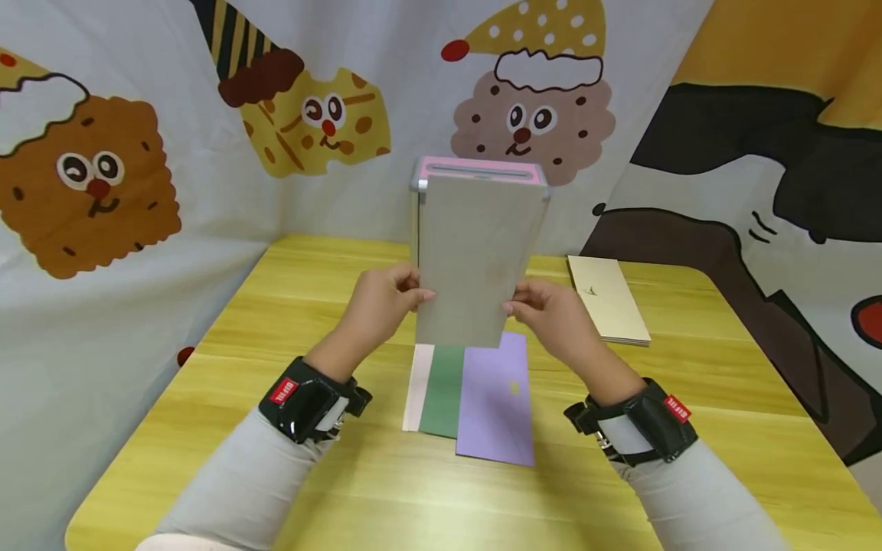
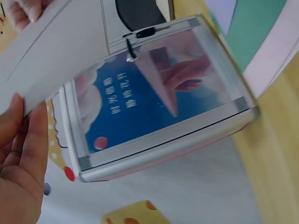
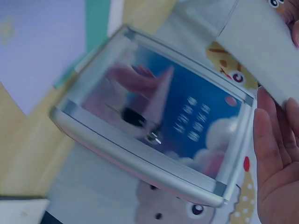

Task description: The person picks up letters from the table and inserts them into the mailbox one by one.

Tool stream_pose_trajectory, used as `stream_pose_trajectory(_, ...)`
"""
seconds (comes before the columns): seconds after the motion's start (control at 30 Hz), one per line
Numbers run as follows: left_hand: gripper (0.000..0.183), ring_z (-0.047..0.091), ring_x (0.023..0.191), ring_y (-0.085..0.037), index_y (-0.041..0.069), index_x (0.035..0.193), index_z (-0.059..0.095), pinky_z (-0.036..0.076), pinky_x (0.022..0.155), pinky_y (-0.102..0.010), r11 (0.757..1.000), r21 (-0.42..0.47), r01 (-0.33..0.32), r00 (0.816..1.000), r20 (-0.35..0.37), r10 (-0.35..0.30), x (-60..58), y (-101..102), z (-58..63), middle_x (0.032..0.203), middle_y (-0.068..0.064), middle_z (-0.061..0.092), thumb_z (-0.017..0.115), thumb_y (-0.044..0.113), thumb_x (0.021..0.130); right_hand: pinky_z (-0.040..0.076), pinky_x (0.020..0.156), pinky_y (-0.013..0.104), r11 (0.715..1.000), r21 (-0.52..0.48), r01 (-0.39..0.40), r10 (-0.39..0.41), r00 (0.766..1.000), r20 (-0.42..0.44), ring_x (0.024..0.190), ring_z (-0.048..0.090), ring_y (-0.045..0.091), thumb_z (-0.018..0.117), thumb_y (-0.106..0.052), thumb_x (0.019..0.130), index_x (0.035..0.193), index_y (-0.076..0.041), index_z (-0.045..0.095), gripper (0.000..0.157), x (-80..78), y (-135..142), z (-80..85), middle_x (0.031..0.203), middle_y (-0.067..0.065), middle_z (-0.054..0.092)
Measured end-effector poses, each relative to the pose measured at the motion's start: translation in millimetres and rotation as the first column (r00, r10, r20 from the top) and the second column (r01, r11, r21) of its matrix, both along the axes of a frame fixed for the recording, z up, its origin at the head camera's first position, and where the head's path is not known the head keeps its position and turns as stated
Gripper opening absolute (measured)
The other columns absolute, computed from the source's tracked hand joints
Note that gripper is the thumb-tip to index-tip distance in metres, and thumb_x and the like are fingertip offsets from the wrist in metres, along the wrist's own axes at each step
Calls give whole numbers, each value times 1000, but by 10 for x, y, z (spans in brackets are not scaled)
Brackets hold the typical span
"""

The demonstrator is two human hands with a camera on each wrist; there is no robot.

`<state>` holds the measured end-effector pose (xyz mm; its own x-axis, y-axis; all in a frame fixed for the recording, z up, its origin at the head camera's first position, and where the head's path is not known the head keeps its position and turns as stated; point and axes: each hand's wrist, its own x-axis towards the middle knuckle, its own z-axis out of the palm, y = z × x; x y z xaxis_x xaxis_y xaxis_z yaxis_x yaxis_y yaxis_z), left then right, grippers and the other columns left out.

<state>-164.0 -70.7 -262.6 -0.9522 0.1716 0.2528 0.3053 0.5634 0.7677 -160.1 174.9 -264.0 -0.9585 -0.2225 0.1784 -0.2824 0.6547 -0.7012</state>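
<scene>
Worktop w/ purple card, green card, cream stack; L grip + R grip pinching grey card, hiding most of box, head view.

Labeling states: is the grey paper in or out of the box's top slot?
Out: left hand and right hand hold the grey paper in front of the box; the top slot shows bare.

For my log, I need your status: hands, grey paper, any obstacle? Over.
Left hand and right hand pinch grey paper at its sides. Paper held before box. Nothing seen covering slot.
</scene>
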Motion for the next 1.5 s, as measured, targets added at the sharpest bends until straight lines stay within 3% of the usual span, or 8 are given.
stream_pose_trajectory(0.17, 22, 63, 76, -19, 4, 74, 53, 51, 64, -28, 1000, -17, 16, 979, -203, -19, -103, 79, 222, 78, -8, 65, 68, 10, 89, 47, 66, 20, 999, 33, 41, -37, 990, -138, 85, 66, 24, 65, -7, 92, 89, 0, 67, 7, -100, 24, 290, 93, 14, 72)
stream_pose_trajectory(0.3, 10, 68, 88, -23, 0, 85, 63, 56, 77, -31, 999, -41, 23, 940, -339, -36, -212, 131, 429, 89, -12, 70, 68, 8, 89, 41, 63, 10, 997, 35, 71, -57, 947, -316, 80, 65, 22, 68, -6, 89, 86, 1, 69, 8, -187, 26, 503, 89, 16, 72)
stream_pose_trajectory(0.43, 14, 67, 93, -23, -1, 101, 68, 54, 84, -31, 999, -41, 3, 913, -407, -20, -353, 168, 659, 99, -13, 71, 67, 8, 89, 35, 57, 11, 995, 37, 93, -67, 898, -434, 71, 61, 21, 67, -8, 90, 83, 2, 67, 12, -297, 24, 720, 87, 17, 71)
stream_pose_trajectory(0.63, 20, 66, 100, -19, 3, 110, 69, 52, 88, -28, 999, -37, -27, 892, -451, 8, -551, 189, 900, 109, -10, 71, 63, 12, 92, 37, 65, 9, 994, 41, 104, -68, 853, -517, 82, 66, 26, 66, -6, 91, 85, 5, 65, 13, -504, 6, 953, 88, 18, 69)
stream_pose_trajectory(0.83, 22, 65, 103, -18, 4, 111, 69, 49, 90, -24, 999, -30, -33, 871, -491, 14, -752, 224, 949, 110, -8, 71, 62, 13, 93, 34, 61, 11, 992, 14, 123, -92, 810, -579, 80, 64, 27, 66, -3, 90, 80, 7, 62, 16, -750, -9, 1004, 84, 21, 68)
stream_pose_trajectory(1.13, 25, 63, 106, -18, 4, 112, 68, 47, 92, -21, 997, -32, -70, 853, -520, 43, -1056, 265, 916, 111, -8, 70, 61, 16, 92, 39, 70, 9, 988, -14, 157, -138, 819, -558, 87, 67, 25, 67, -5, 89, 96, 3, 71, 10, -1098, -62, 1013, 96, 17, 71)
stream_pose_trajectory(1.33, 22, 62, 105, -20, 1, 109, 68, 47, 92, -24, 997, -8, -71, 832, -552, 55, -1240, 286, 871, 110, -11, 69, 61, 12, 92, 38, 68, 9, 987, -29, 160, -148, 811, -566, 83, 65, 18, 69, -4, 88, 90, 4, 72, 9, -1283, -77, 1001, 92, 16, 72)
stream_pose_trajectory(1.5, 17, 62, 102, -21, -1, 105, 67, 48, 89, -28, 996, -11, -89, 863, -501, 71, -1382, 300, 827, 105, -12, 68, 62, 10, 93, 35, 64, 14, 985, -13, 174, -153, 825, -545, 73, 53, 4, 69, -9, 90, 84, 4, 68, 14, -1400, -79, 966, 87, 17, 71)
